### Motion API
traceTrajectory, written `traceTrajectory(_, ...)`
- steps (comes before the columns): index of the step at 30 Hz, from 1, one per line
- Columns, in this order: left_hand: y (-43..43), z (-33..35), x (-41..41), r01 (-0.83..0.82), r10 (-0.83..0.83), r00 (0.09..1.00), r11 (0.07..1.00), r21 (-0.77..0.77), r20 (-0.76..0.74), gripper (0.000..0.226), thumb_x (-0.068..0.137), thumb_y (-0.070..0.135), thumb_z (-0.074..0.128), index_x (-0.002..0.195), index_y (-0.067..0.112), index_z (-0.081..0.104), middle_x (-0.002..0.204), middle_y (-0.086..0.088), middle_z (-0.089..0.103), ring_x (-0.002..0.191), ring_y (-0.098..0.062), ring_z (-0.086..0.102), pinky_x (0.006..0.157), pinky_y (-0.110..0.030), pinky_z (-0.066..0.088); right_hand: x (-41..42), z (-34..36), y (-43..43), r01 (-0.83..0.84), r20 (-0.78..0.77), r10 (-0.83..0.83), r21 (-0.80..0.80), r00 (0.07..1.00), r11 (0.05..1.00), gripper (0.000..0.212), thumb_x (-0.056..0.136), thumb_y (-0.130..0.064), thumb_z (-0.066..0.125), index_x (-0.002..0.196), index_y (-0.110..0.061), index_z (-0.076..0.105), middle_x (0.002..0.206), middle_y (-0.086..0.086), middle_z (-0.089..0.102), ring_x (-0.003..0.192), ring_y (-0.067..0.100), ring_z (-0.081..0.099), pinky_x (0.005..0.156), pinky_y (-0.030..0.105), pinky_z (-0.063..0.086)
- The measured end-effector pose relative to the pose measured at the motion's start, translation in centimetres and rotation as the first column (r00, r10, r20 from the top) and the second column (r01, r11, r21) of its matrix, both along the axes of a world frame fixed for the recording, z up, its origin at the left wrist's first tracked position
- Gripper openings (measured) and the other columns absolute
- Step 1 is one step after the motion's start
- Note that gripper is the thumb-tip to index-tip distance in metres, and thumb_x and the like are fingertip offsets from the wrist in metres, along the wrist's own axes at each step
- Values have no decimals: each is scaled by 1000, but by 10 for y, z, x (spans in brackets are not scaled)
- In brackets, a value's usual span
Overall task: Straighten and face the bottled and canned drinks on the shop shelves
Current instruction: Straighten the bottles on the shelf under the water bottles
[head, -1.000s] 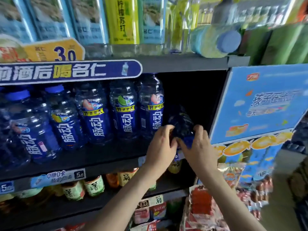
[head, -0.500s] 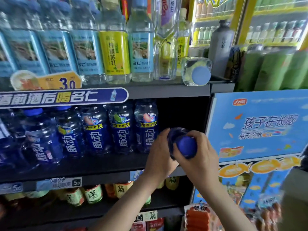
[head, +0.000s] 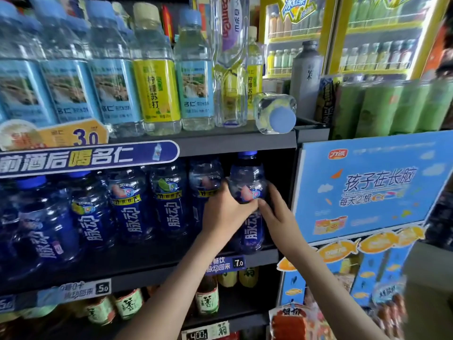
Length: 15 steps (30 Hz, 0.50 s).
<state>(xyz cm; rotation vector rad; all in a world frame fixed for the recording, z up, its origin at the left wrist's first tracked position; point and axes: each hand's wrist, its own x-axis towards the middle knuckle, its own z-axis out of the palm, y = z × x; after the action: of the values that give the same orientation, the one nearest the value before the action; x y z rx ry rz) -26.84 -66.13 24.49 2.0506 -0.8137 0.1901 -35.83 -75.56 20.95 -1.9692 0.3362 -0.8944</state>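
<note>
On the dark middle shelf, from the left edge: blue bottles, upright, labels forward. At the right end, the end bottle, upright, gripped by left hand round its waist and right hand, thumb in front. Tight against a blue display board. Bottle's middle hidden behind fingers.

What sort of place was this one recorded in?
Most likely a small convenience shop: shelves crowded with bottled drinks, a 7.0 price tag on the shelf edge, and glass-door drink coolers behind. The left hand and right hand hold an upright blue bottle.
</note>
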Motion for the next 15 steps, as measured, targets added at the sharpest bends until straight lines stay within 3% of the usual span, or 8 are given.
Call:
traceTrajectory(3,-4,-1,3,18,-18,1000,998,58,8,66,72,51,73,115,10,46,105,-8,65,96,-28,64,71,-32,49,2,-9,2,22,-62,-20,22,998,1000,49,98,-33,47,144,-27,31,138,-9,49,127,8,46,103,30,40)
traceTrajectory(6,-2,2,3,-7,-9,996,983,182,85,76,78,59,64,125,6,37,109,-10,63,96,-28,63,67,-32,48,-4,-14,7,116,-90,-128,-132,988,984,48,94,-13,52,139,-21,38,129,-6,53,118,12,52,93,20,41)
traceTrajectory(8,4,5,-3,-98,21,968,950,298,251,75,84,63,52,130,8,31,110,-8,62,96,-26,64,61,-30,41,-15,1,14,239,6,-244,-226,970,944,37,93,-13,53,129,-16,47,117,-4,58,104,13,58,85,14,44)
traceTrajectory(10,9,7,-10,-150,21,935,928,341,355,75,89,61,44,138,9,21,122,-7,56,103,-25,61,66,-31,42,-28,28,21,377,181,-337,-289,924,880,25,91,-13,57,115,-16,53,98,-10,56,85,10,56,72,3,37)
traceTrajectory(12,11,7,-16,-123,-7,940,926,358,340,86,89,57,48,146,9,6,137,-9,43,114,-24,55,78,-30,45,-37,56,23,461,338,-358,-306,871,833,27,88,-10,62,112,-13,53,94,-9,52,82,11,54,73,0,35)
traceTrajectory(15,10,1,-18,13,-83,980,932,362,180,104,85,49,61,148,9,-12,147,-13,30,123,-25,47,89,-31,44,-35,79,15,460,404,-314,-343,859,819,37,86,-6,65,119,-7,48,99,-4,49,89,15,53,80,3,35)
